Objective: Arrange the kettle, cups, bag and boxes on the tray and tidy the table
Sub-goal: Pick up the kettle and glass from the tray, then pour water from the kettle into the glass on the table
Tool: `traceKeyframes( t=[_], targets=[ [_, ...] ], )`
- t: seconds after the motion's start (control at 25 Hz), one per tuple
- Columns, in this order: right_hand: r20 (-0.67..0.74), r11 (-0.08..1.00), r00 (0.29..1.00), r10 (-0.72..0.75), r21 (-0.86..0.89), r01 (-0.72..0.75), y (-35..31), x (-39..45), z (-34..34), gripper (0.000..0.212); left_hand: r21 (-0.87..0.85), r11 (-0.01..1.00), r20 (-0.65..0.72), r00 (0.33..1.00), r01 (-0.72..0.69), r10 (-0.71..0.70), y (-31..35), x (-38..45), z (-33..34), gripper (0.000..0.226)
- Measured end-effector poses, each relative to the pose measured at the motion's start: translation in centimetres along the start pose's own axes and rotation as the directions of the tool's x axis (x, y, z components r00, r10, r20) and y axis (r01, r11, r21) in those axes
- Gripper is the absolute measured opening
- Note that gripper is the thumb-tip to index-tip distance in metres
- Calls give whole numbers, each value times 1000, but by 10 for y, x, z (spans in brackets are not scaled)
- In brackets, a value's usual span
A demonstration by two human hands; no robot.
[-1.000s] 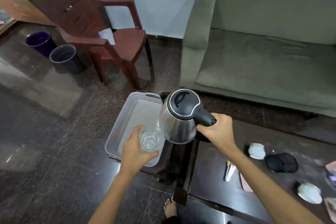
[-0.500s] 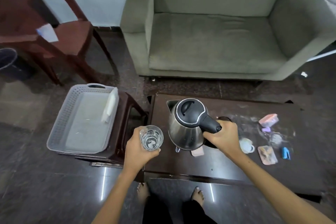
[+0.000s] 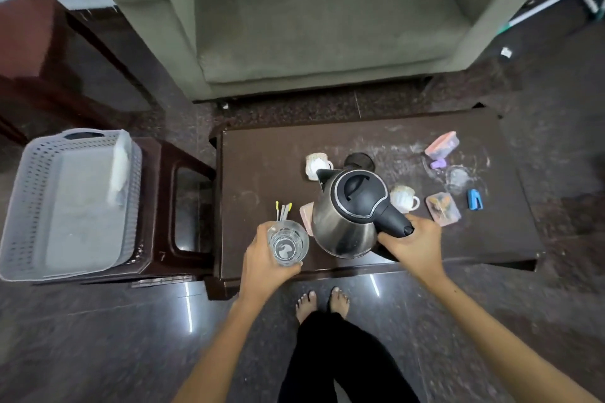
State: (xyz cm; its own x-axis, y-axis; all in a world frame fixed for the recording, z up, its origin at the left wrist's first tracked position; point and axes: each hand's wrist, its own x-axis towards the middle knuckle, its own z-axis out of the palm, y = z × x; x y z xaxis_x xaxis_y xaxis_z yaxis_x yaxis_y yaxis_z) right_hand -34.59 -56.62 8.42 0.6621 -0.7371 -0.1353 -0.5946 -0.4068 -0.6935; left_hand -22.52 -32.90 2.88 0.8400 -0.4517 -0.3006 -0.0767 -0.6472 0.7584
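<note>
My right hand point(image 3: 414, 242) grips the black handle of a steel kettle point(image 3: 350, 216), held over the dark table point(image 3: 262, 173) near its front edge. My left hand point(image 3: 263, 260) holds a clear glass point(image 3: 288, 247) just left of the kettle. Two white cups point(image 3: 316, 164) point(image 3: 404, 199) stand on the table behind the kettle. A pink box point(image 3: 442, 142) and a second small box point(image 3: 442, 208) lie to the right. The grey perforated tray point(image 3: 29, 206) sits on a stool at the left, with a white packet point(image 3: 119, 167) leaning inside.
A black round base point(image 3: 359, 160) lies behind the kettle. Pens point(image 3: 284, 210), a blue stapler point(image 3: 474, 199) and a purple bit point(image 3: 438, 163) are on the table. A green sofa point(image 3: 320, 20) stands behind it, a brown chair point(image 3: 29, 39) at the far left. My bare feet point(image 3: 322, 299) are by the table.
The view has swung right and down, from the tray to the table. Both hands carried the kettle and glass from above the tray to over the table.
</note>
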Motion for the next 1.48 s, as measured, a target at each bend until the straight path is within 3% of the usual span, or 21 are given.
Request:
traceKeyframes(
  t=[0.24, 0.64, 1.0, 1.2, 1.48],
  targets=[
    [-75, 997, 994, 81, -8, -82, 59, 4, -8, 40, -29, 1000, 108, 994, -3, 7, 1, 14, 73, 78],
    [-97, 995, 991, 92, 56, -87, 119, 21, -31, 44, -46, 999, 101, 995, -3, 8, -1, 44, 178, 79],
    [-69, 995, 995, 73, 70, -68, 136, 6, -50, 64, 7, 1000, 135, 991, 14, -15, -11, 51, 194, 84],
    [-45, 998, 998, 35, 47, -33, 144, -3, -50, 49, 34, 999, 160, 987, -22, 16, -15, 63, 200, 87],
    [-53, 998, 998, 34, 51, -31, 153, -2, -41, 46, 23, 999, 181, 983, -43, 38, -17, 75, 207, 91]
  ],
)
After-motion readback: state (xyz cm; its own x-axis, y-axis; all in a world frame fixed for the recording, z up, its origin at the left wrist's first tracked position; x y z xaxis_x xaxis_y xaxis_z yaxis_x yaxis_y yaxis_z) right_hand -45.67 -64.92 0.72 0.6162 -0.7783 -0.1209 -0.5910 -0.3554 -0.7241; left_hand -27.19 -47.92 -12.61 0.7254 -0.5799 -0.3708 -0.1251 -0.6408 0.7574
